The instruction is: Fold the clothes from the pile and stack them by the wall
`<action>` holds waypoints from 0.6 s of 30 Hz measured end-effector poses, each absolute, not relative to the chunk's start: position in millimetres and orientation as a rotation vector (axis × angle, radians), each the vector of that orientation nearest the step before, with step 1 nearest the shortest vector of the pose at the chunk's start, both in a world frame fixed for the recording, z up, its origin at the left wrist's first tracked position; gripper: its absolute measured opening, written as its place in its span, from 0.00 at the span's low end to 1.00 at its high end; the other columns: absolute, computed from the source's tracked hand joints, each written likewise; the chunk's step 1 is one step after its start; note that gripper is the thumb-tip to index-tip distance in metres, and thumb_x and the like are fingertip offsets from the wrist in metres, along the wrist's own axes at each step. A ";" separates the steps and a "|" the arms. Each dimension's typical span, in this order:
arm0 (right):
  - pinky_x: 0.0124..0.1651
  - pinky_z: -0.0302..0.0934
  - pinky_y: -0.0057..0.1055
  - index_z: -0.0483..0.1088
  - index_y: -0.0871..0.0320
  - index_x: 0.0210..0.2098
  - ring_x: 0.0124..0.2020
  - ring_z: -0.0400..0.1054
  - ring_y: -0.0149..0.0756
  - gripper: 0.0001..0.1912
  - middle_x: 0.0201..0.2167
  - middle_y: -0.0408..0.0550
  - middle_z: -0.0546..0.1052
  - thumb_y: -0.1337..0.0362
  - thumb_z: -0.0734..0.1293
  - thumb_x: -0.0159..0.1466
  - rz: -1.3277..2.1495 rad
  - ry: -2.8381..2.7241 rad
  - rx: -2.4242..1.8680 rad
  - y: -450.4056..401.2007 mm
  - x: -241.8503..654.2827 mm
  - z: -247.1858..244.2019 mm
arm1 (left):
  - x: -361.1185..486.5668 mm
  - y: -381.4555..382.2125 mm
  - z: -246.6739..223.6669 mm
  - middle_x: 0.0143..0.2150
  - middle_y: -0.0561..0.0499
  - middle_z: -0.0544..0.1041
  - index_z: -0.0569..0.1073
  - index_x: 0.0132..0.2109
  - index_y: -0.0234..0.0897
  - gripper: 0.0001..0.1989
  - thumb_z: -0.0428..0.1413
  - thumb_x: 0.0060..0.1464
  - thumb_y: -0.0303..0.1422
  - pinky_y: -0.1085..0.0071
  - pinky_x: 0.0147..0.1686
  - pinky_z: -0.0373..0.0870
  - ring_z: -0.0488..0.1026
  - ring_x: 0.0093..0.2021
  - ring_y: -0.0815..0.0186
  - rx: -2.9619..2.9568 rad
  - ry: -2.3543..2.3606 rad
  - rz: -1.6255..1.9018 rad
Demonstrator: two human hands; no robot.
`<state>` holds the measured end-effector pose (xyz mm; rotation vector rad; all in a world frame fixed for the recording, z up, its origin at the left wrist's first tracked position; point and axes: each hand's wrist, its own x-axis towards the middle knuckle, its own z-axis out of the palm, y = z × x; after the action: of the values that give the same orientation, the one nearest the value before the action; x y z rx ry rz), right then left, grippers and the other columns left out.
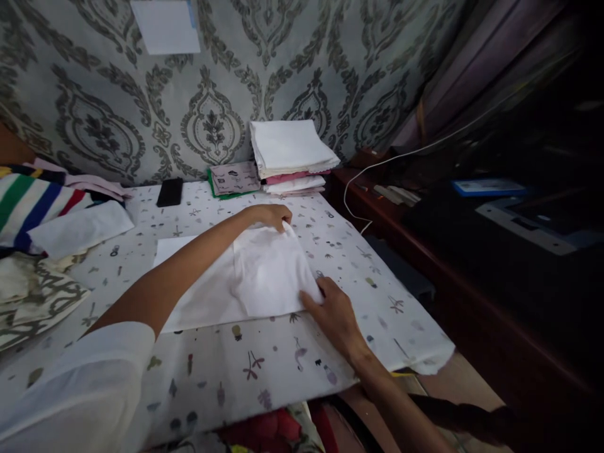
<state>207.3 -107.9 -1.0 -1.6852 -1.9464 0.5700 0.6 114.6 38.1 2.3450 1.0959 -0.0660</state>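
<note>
A white cloth [274, 270] lies on the patterned table cover, its right part folded over toward the left. My left hand [274, 217] reaches across it and pinches the far right corner. At the near right corner, my right hand [330, 308] grips the folded edge between thumb and fingers. The cloth's left part lies flat, partly hidden under my left forearm.
A stack of folded cloths [292, 148] stands at the back, beside a smaller folded printed cloth [234, 178]. A black phone [170, 192] lies toward the back left. Loose striped clothes [42, 207] are heaped at left. A white cable [346, 195] hangs at right.
</note>
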 end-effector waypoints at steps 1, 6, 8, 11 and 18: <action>0.30 0.55 0.32 0.59 0.53 0.26 0.25 0.60 0.34 0.12 0.23 0.40 0.66 0.54 0.64 0.59 0.648 -1.874 -1.649 -109.0 205.6 2.6 | -3.9 113.7 42.2 0.40 0.49 0.77 0.75 0.39 0.36 0.14 0.59 0.40 0.31 0.69 0.37 0.66 0.71 0.39 0.60 2.348 1.086 0.008; 0.25 0.55 0.28 0.62 0.54 0.28 0.22 0.58 0.30 0.10 0.21 0.37 0.64 0.57 0.66 0.59 0.831 -1.637 -1.419 -122.7 183.6 28.1 | -47.9 96.0 70.3 0.29 0.54 0.71 0.71 0.32 0.37 0.08 0.60 0.41 0.28 0.72 0.31 0.63 0.68 0.31 0.67 2.175 0.989 0.359; 0.27 0.58 0.27 0.64 0.54 0.29 0.24 0.61 0.31 0.07 0.23 0.38 0.67 0.60 0.66 0.60 0.780 -1.653 -1.315 -130.1 167.7 37.9 | -72.9 82.1 80.6 0.27 0.55 0.69 0.70 0.32 0.37 0.08 0.61 0.44 0.27 0.72 0.30 0.64 0.67 0.29 0.69 2.066 1.007 0.440; 0.31 0.61 0.28 0.66 0.54 0.32 0.27 0.65 0.32 0.01 0.26 0.40 0.70 0.65 0.65 0.60 0.713 -1.753 -1.151 -140.2 138.3 45.7 | -114.4 57.8 86.6 0.29 0.54 0.72 0.71 0.36 0.36 0.10 0.63 0.46 0.29 0.70 0.34 0.67 0.69 0.30 0.69 1.936 1.074 0.562; 0.31 0.60 0.28 0.66 0.55 0.34 0.28 0.65 0.33 0.06 0.28 0.43 0.70 0.72 0.60 0.61 0.630 -2.077 -0.772 -155.7 62.1 32.3 | -207.0 -0.8 63.3 0.34 0.51 0.77 0.77 0.37 0.34 0.11 0.62 0.44 0.32 0.69 0.40 0.69 0.72 0.35 0.67 1.794 1.175 0.754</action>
<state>62.1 -155.7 32.3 -0.7722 -2.0766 0.6299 -207.0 -0.8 63.3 1.7940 1.1747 0.7544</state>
